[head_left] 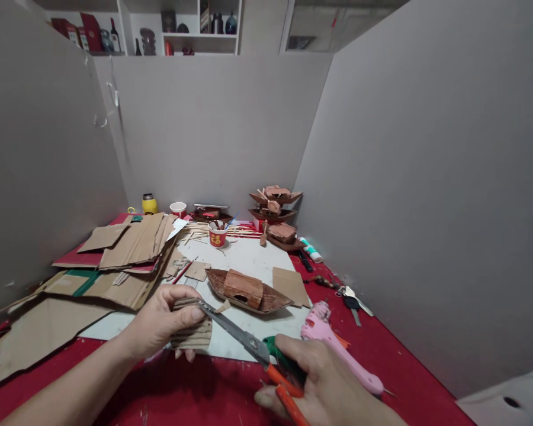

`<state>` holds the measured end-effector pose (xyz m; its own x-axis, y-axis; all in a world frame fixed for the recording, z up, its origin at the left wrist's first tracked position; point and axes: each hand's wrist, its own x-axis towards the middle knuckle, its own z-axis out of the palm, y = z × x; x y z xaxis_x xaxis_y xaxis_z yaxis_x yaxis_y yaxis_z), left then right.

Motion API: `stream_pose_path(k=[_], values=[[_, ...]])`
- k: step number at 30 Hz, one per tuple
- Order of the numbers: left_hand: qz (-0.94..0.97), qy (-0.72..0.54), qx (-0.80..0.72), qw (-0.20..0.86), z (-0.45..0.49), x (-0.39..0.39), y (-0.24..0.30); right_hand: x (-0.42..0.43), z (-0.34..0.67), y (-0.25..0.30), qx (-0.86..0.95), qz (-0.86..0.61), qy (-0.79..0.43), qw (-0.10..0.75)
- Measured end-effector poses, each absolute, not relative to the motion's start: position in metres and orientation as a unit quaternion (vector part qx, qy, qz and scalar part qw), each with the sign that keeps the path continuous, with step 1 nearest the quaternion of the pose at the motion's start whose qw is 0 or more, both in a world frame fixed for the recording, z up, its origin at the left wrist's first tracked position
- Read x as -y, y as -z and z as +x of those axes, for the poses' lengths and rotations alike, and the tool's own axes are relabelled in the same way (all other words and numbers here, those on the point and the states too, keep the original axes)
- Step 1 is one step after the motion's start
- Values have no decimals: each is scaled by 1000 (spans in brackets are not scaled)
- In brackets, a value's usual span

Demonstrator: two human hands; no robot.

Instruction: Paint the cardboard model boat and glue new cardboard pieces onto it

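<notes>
In the head view, at the lower centre of the frame, the left hand (160,322) pinches a small corrugated cardboard piece (193,337), thumb on top and fingers curled beneath, holding it just above the near edge of a white mat (249,257). At the lower right, the right hand (320,384) is closed around the orange and green handles of the scissors (249,343). Their blades run up and left to the top edge of that piece, and how far apart they stand cannot be told. The piece looks whole, with no finished cut showing, so the cutting seems barely begun. Just beyond it on the mat lies a cardboard boat (249,291) that already carries a ribbed cabin. Farther back, right of centre, a stack of boats (275,213) stands built, so much of the making looks done. Loose cardboard sheets (133,242) are piled at the left, uncut. As for containers, a red paper cup (217,234) at the middle holds thin sticks, with more sticks lying beside it. A second cup (178,209) behind it shows nothing of its inside, and a yellow jar (150,204) next to it is lidded. A pink glue gun (333,343) lies on the red tablecloth (195,390) just right of the right hand.
</notes>
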<state>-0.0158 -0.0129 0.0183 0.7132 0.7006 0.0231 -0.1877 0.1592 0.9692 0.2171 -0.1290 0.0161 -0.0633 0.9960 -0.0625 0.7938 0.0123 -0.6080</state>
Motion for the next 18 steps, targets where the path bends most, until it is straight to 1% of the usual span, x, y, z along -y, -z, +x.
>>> stream_pose_path(k=[8,14,18], values=[[565,-309,-250,723,-14,10,-18,124,219,-12,699,-660,-220,164],[572,-287,-251,726,-13,13,-16,123,219,-12,717,-646,-197,171],[550,-292,-239,745,-12,15,-18,124,217,-11,715,-640,-206,191]])
